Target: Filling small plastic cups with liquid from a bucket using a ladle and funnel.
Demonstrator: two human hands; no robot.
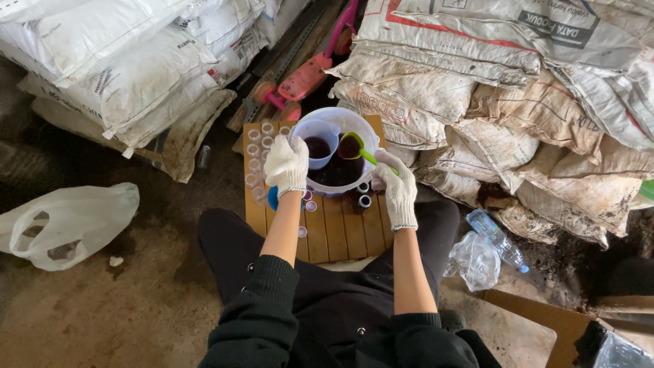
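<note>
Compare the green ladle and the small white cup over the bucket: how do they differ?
The green ladle is bright green with a handle, held by the right hand; the small white cup is pale, handleless and wider, held by the left hand. The ladle sits tilted, the cup upright. Both hold dark liquid and sit over the white bucket on the wooden stand.

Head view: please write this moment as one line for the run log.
left hand: holds white cup | right hand: holds green scoop | white basin: dark liquid | small bottles: on wooden table
</note>
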